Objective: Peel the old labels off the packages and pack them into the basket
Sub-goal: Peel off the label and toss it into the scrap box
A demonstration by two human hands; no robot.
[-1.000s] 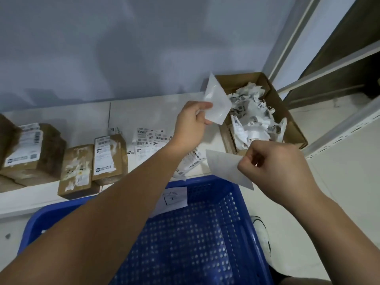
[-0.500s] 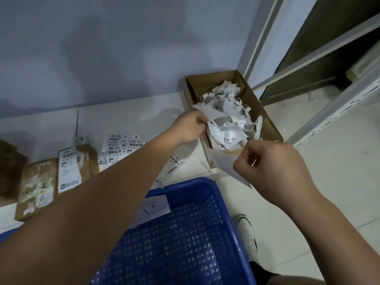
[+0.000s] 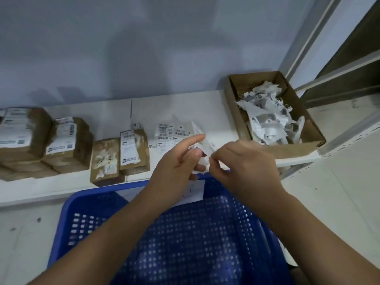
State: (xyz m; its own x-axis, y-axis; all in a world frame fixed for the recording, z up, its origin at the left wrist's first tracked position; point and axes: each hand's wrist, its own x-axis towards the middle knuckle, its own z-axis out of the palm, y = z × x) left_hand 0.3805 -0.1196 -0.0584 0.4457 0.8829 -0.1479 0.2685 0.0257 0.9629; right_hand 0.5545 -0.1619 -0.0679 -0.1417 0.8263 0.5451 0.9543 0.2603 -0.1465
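My left hand (image 3: 181,161) and my right hand (image 3: 236,163) meet above the far rim of the blue basket (image 3: 86,202), both pinching a crumpled white label piece (image 3: 203,150) between them. My left index finger sticks out straight. Several brown cardboard packages lie on the white shelf (image 3: 181,108) to the left: a bare-topped one (image 3: 106,160), one with a white label (image 3: 133,150), and larger labelled ones (image 3: 68,144) (image 3: 21,134). Loose barcode labels (image 3: 172,133) lie on the shelf behind my hands.
An open cardboard box (image 3: 294,99) at the shelf's right end holds a heap of crumpled peeled labels. A white paper tag (image 3: 193,191) is stuck inside the basket. A metal rack frame (image 3: 347,128) stands to the right, over a pale floor.
My left hand dropped its white piece into the cardboard box and came back to my right hand. Both hands now pinch the remaining piece together over the basket's rim.
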